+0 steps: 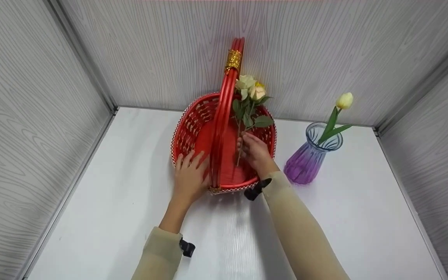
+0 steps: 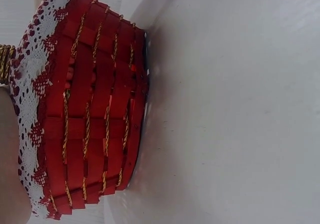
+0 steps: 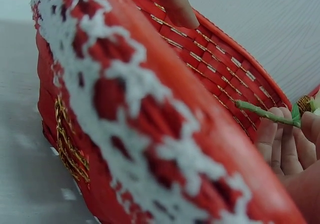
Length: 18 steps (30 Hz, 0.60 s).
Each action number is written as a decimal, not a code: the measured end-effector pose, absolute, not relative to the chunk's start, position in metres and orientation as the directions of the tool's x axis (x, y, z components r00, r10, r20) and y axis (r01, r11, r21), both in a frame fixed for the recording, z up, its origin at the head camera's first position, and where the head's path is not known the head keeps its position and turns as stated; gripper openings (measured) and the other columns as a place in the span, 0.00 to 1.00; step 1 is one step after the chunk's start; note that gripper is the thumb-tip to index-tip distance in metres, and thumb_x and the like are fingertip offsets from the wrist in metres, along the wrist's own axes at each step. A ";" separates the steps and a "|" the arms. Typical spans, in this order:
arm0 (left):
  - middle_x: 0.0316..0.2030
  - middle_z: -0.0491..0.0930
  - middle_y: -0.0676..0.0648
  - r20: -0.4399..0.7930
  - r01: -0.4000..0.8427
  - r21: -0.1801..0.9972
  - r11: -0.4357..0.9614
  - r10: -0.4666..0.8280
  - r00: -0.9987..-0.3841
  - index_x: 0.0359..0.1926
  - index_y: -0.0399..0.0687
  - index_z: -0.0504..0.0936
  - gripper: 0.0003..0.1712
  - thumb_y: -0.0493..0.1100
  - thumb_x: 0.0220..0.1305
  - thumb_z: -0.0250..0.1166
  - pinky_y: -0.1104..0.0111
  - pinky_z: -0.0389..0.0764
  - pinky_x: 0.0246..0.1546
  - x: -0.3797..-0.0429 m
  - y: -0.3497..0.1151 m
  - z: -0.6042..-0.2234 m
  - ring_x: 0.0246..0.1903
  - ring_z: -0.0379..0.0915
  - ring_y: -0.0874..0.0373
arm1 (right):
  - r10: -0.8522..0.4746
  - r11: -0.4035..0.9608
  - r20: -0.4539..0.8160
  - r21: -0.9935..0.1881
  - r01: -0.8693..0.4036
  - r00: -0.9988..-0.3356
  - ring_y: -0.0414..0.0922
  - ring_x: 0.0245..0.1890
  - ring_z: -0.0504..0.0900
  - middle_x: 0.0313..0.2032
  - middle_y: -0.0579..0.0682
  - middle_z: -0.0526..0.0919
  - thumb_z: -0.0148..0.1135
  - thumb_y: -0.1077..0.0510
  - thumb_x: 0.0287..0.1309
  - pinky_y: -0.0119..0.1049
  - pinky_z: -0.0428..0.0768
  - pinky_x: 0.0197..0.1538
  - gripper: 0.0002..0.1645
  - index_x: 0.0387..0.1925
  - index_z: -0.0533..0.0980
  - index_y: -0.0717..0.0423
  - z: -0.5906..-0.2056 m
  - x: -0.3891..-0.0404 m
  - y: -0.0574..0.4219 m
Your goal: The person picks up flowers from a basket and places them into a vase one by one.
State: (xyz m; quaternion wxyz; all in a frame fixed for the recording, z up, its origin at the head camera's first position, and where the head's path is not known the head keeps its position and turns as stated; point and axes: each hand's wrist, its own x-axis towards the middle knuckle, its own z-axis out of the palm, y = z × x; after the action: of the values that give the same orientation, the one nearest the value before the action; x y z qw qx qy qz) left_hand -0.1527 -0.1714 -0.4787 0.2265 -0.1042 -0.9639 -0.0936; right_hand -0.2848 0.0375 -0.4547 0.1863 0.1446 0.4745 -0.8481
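A red woven basket (image 1: 233,171) with a tall arched handle (image 1: 219,124) stands on the white table, its rim edged with white and red lace (image 2: 31,99). My left hand (image 1: 190,177) rests over its near left rim, fingers spread and fairly straight inside it. My right hand (image 1: 254,151) reaches over the right rim and pinches the green stem (image 3: 265,113) of cream roses (image 1: 258,91). The stem's lower end hangs inside the basket. The blooms and leaves lean over the far right rim, with some yellow behind them. Whether there is one stem or more is unclear.
A glass vase (image 1: 305,161), blue above and purple below, stands right of the basket, near my right forearm. It holds a pale yellow tulip (image 1: 344,100). Grey wood-grain panels (image 1: 161,54) enclose the table at the back and both sides.
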 end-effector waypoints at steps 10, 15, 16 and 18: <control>0.65 0.75 0.45 0.435 0.241 0.143 0.960 0.157 -0.887 0.61 0.50 0.80 0.25 0.52 0.66 0.57 0.41 0.58 0.69 -0.154 -0.170 -0.481 0.67 0.66 0.43 | -0.184 -0.491 -0.408 -0.750 0.443 -0.894 0.44 0.35 0.82 0.37 0.53 0.84 0.56 0.66 0.68 0.36 0.83 0.40 0.23 0.63 0.71 0.66 -0.454 -0.282 0.042; 0.65 0.75 0.45 0.428 0.242 0.135 0.961 0.163 -0.889 0.62 0.51 0.80 0.26 0.52 0.66 0.57 0.41 0.59 0.68 -0.154 -0.170 -0.481 0.66 0.66 0.44 | -0.187 -0.496 -0.401 -0.750 0.438 -0.897 0.44 0.36 0.83 0.40 0.54 0.85 0.57 0.68 0.67 0.35 0.84 0.42 0.19 0.58 0.74 0.66 -0.450 -0.280 0.044; 0.65 0.75 0.45 0.429 0.242 0.136 0.961 0.163 -0.889 0.62 0.51 0.80 0.26 0.52 0.66 0.57 0.41 0.59 0.68 -0.154 -0.171 -0.481 0.66 0.67 0.44 | -0.185 -0.495 -0.397 -0.753 0.434 -0.899 0.44 0.36 0.83 0.40 0.54 0.85 0.57 0.68 0.66 0.35 0.84 0.43 0.18 0.57 0.75 0.66 -0.449 -0.280 0.044; 0.65 0.75 0.45 0.430 0.238 0.137 0.962 0.159 -0.889 0.62 0.51 0.80 0.26 0.52 0.66 0.57 0.41 0.60 0.68 -0.155 -0.171 -0.480 0.66 0.67 0.44 | -0.179 -0.489 -0.389 -0.762 0.424 -0.904 0.44 0.36 0.83 0.40 0.54 0.85 0.58 0.68 0.66 0.36 0.84 0.43 0.15 0.54 0.76 0.65 -0.446 -0.279 0.044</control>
State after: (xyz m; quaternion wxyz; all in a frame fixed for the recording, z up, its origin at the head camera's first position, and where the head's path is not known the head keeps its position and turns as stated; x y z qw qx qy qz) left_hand -0.1545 -0.1714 -0.4800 0.2122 -0.1028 -0.9673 -0.0932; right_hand -0.2789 0.0439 -0.4461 0.1767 0.1297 0.4737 -0.8529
